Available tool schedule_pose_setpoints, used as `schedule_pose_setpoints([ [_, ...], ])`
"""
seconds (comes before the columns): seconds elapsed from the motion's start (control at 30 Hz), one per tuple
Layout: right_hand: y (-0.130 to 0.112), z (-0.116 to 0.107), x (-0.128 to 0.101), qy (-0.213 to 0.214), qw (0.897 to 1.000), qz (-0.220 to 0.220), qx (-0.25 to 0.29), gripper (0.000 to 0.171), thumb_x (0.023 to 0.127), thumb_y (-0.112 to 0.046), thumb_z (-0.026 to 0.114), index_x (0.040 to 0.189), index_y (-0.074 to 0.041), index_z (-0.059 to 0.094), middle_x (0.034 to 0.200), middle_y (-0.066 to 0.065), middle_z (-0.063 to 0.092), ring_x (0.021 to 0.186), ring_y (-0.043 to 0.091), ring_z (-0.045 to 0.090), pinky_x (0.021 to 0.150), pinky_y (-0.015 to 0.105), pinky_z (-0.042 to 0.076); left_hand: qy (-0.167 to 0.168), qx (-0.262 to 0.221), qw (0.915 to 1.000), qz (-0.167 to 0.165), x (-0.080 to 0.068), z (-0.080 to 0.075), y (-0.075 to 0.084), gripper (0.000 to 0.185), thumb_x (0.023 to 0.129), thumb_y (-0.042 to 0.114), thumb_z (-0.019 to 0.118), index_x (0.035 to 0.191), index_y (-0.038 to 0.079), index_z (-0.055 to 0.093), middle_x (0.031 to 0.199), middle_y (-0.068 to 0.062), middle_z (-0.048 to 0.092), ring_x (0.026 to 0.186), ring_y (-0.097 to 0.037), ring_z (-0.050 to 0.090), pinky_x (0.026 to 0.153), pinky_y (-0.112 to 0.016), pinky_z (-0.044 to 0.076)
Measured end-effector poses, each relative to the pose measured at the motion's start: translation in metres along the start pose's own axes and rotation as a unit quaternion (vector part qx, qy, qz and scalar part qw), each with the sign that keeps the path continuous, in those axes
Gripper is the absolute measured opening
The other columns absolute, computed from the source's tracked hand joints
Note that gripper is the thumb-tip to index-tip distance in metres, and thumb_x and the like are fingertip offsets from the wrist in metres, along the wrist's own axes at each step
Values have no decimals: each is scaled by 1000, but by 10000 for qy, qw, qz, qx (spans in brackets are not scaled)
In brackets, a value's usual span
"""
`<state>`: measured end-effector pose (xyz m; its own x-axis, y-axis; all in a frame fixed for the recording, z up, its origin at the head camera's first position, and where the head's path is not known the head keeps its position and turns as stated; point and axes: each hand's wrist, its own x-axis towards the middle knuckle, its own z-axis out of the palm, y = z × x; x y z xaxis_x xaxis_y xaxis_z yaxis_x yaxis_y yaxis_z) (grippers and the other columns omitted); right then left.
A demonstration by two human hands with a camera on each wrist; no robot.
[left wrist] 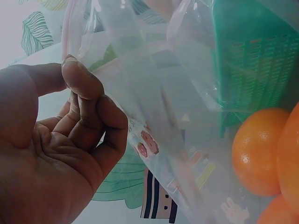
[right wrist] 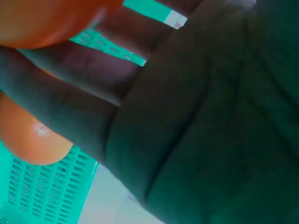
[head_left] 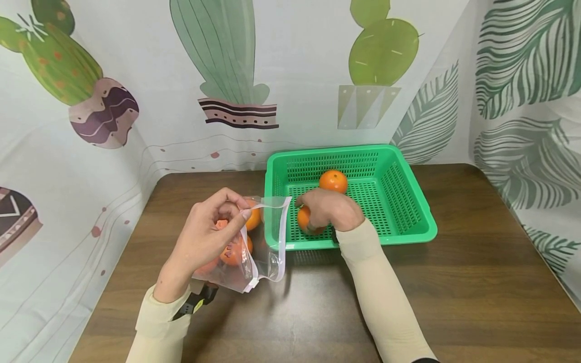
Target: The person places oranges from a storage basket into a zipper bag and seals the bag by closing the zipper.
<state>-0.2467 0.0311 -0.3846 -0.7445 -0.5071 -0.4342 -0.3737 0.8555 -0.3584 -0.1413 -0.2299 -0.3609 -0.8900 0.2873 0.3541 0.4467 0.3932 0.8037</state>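
Observation:
My left hand (head_left: 211, 237) pinches the rim of a clear zip bag (head_left: 272, 262) between thumb and forefinger. Several oranges (left wrist: 261, 151) lie inside the bag, partly hidden behind the left hand in the head view. Inside the green plastic basket (head_left: 413, 201), my right hand (head_left: 333, 206) reaches down and grips an orange (head_left: 304, 218) near the left wall, thumb and fingers on either side of it. A second orange (head_left: 333, 180) sits just behind that hand on the basket floor. The right wrist view shows the held orange (right wrist: 51, 21) against the fingers.
The basket stands at the back of a brown wooden table (head_left: 290, 312), and the bag's open mouth overlaps its left front corner. A cloth printed with cacti and leaves (head_left: 308, 60) hangs behind the table. A white slider (head_left: 251, 285) sits on the bag's zip edge.

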Motion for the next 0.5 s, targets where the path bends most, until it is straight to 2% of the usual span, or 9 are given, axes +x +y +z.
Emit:
schedule_pose_setpoints([
  [0.13,0,0,-1,49,10000,-31,-14,56,84,-8,85,137,-17,67,116,4,67,105,25,60,93,44,54,-16,30,10000,11,0,0,0,12,102,10,72,108,18,64,67,7,64,49,-24,59,45,-30,50],
  [0.2,0,0,-1,83,9999,-101,-51,55,84,-10,86,135,-16,67,114,3,67,104,25,60,93,43,54,-17,46,10000,7,0,0,0,12,102,10,72,107,18,64,67,7,64,49,-22,60,45,-29,50],
  [0.37,1,-2,-2,307,9985,-429,-146,60,83,-15,89,138,-13,65,122,4,66,108,25,60,97,43,53,-32,36,10000,-11,0,0,0,12,102,10,72,107,18,64,67,7,64,48,-21,59,45,-29,50],
  [0.5,3,-4,-3,691,9948,-746,-97,59,82,-16,91,136,-13,66,127,5,64,111,26,60,96,45,54,-21,65,10000,-21,0,0,1,12,102,11,72,107,19,64,67,7,64,49,-20,59,44,-29,49],
])
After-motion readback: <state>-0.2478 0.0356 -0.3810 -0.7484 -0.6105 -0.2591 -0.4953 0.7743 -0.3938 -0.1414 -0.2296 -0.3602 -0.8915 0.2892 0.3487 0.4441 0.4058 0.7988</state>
